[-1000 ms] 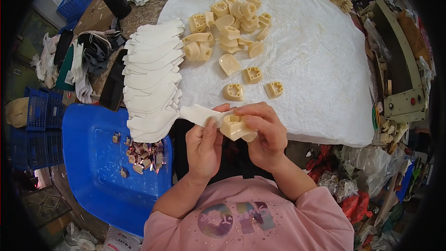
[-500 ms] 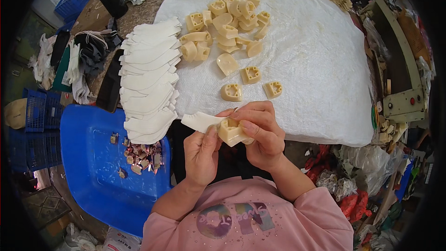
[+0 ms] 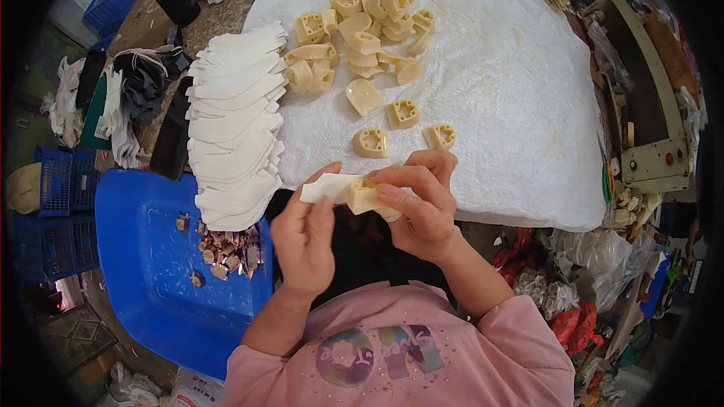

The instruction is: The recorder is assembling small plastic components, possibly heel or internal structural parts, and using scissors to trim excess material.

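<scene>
At the centre of the frame, just off the near edge of the white-covered tabletop (image 3: pixel 520 113), the left hand (image 3: pixel 302 245) pinches a white cutout (image 3: pixel 326 188) between thumb and fingers, while the right hand (image 3: pixel 422 207) has its thumb and fingers closed around a beige block (image 3: pixel 363 197). The cutout's right end meets the block's left side, and its other end points left; whether the two are stuck together cannot be told. The step in hand looks like fitting cutout to block, and the next move seems to call for a steady right grip and a left grip that keeps the cutout's edge in line and unwrinkled. Above the hands lie three loose blocks, the nearest (image 3: pixel 371 144) close to the right fingers, so lifting that way leaves little room. Farther up is the pile (image 3: pixel 377 22). The stack (image 3: pixel 234 124) of cutouts runs down the tabletop's left side, its lower end near the left hand, with the blue tub (image 3: pixel 139 256) below it at lower left. The widest open room is on the cover to the right.
</scene>
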A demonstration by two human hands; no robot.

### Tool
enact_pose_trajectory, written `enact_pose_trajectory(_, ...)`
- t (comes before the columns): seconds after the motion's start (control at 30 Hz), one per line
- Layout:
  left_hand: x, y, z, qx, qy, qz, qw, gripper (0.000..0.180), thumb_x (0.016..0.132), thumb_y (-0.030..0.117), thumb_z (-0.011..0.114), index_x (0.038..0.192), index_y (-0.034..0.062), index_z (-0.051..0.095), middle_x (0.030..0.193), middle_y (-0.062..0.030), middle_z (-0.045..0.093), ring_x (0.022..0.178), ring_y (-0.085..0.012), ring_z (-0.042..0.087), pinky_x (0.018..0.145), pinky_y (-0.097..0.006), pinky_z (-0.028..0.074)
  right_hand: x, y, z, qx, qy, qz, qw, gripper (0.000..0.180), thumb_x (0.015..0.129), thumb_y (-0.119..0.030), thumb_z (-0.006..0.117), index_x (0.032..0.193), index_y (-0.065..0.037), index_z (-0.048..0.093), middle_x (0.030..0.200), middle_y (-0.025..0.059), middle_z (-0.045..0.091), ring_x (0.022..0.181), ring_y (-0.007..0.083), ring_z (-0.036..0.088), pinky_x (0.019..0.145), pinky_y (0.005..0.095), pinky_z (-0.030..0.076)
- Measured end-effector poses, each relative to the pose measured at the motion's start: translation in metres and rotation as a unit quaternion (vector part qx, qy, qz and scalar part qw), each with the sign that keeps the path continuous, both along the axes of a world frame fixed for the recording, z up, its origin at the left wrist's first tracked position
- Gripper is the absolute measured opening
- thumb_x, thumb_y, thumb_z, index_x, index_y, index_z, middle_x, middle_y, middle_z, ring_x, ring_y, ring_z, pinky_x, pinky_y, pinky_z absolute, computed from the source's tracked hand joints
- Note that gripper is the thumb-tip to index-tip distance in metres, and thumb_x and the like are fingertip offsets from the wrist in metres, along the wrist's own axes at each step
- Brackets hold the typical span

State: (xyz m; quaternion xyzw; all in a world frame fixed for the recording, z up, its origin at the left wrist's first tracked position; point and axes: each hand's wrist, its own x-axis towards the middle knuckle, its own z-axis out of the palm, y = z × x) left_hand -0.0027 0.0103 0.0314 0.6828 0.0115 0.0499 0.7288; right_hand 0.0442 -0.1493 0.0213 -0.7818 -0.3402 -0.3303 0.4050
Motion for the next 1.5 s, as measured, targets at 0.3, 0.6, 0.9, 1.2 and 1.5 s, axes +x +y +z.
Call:
enact_pose_trajectory(0.3, 0.000, 0.000, -0.009, 0.074, -0.022, 0.017, 0.997, 0.022, 0.092, 0.009, 0.053, 0.103, -0.0082, 0.062, 0.084, -0.0093, 0.065, 0.074, -0.0096, 0.056, 0.067, -0.022, 0.045, -0.012, 0.000, 0.036, -0.247, 0.133, -0.031, 0.959, 0.025, 0.057, -0.002, 0.063, 0.078, -0.013, 0.057, 0.078, 0.0025, 0.044, 0.082, 0.0225, 0.045, 0.076, 0.0444, 0.024)
enact_pose_trajectory(0.6, -0.003, -0.014, -0.001, 0.289, -0.173, 0.048, 0.940, 0.021, 0.086, -0.002, 0.054, 0.105, -0.0049, 0.062, 0.086, -0.0139, 0.062, 0.074, -0.0187, 0.059, 0.065, -0.027, 0.046, -0.010, 0.001, 0.022, -0.197, 0.134, -0.011, 0.971, 0.025, 0.058, 0.000, 0.062, 0.080, -0.011, 0.057, 0.077, 0.0035, 0.046, 0.080, 0.0226, 0.045, 0.074, 0.0429, 0.024)
enact_pose_trajectory(0.9, 0.008, 0.000, -0.020, 0.035, -0.118, 0.006, 0.992, 0.021, 0.079, 0.004, 0.068, 0.100, 0.0048, 0.069, 0.082, -0.0078, 0.060, 0.074, -0.0140, 0.054, 0.067, -0.023, 0.044, 0.000, -0.008, 0.004, -0.008, 0.180, 0.102, 0.978, 0.035, 0.059, 0.009, 0.060, 0.089, -0.009, 0.058, 0.080, 0.0034, 0.052, 0.077, 0.0225, 0.047, 0.076, 0.0363, 0.028)
enact_pose_trajectory(1.2, 0.015, -0.005, -0.010, 0.239, -0.253, 0.003, 0.937, 0.008, 0.076, 0.003, 0.069, 0.079, 0.0004, 0.061, 0.065, -0.0074, 0.053, 0.062, -0.0212, 0.046, 0.055, -0.028, 0.039, -0.004, -0.010, 0.009, -0.048, 0.236, 0.154, 0.958, 0.035, 0.056, 0.011, 0.054, 0.087, -0.007, 0.054, 0.078, 0.0054, 0.047, 0.079, 0.0248, 0.046, 0.077, 0.0386, 0.028)
enact_pose_trajectory(1.5, 0.012, -0.005, -0.012, 0.160, -0.194, -0.028, 0.967, 0.014, 0.070, 0.005, 0.073, 0.074, 0.0033, 0.059, 0.061, -0.0051, 0.047, 0.060, -0.0204, 0.044, 0.052, -0.031, 0.036, 0.001, -0.015, 0.012, -0.045, 0.215, 0.161, 0.962, 0.037, 0.059, 0.006, 0.062, 0.093, -0.007, 0.057, 0.083, 0.0053, 0.053, 0.084, 0.0231, 0.048, 0.080, 0.0397, 0.028)
